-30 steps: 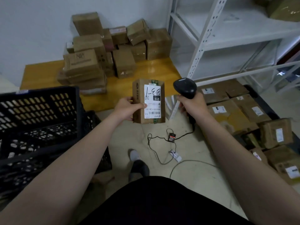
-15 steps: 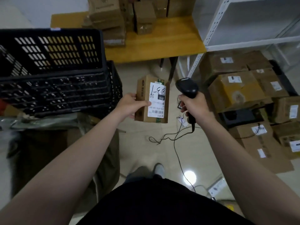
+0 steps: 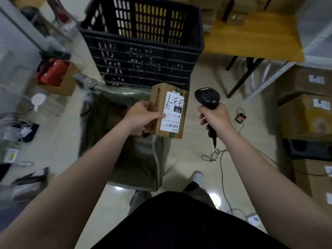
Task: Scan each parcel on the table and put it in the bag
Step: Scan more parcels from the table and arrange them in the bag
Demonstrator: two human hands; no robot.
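Observation:
My left hand point(image 3: 142, 116) grips a small brown cardboard parcel point(image 3: 168, 110) with a white label marked "3-3-1" and a barcode facing me. The parcel hangs above the right rim of an open grey-green bag point(image 3: 129, 150) that stands on the floor. To its right, my right hand point(image 3: 214, 117) holds a black handheld scanner point(image 3: 207, 97) by its grip, head up, a short gap from the parcel. The scanner's cable trails down to the floor. More parcels point(image 3: 235, 15) lie on the yellow table point(image 3: 251, 38) at the top right.
A black slatted plastic crate point(image 3: 143, 44) stands just behind the bag. Large cardboard boxes point(image 3: 305, 112) are stacked on the floor at the right, beside a white metal shelf point(image 3: 316, 38). A box with red items point(image 3: 53, 76) sits at the left. Cables cross the floor near my feet.
My view has swung left and down from the table to the bag. Both hands moved with it; the parcel now hangs over the bag's rim, with the scanner still beside it.

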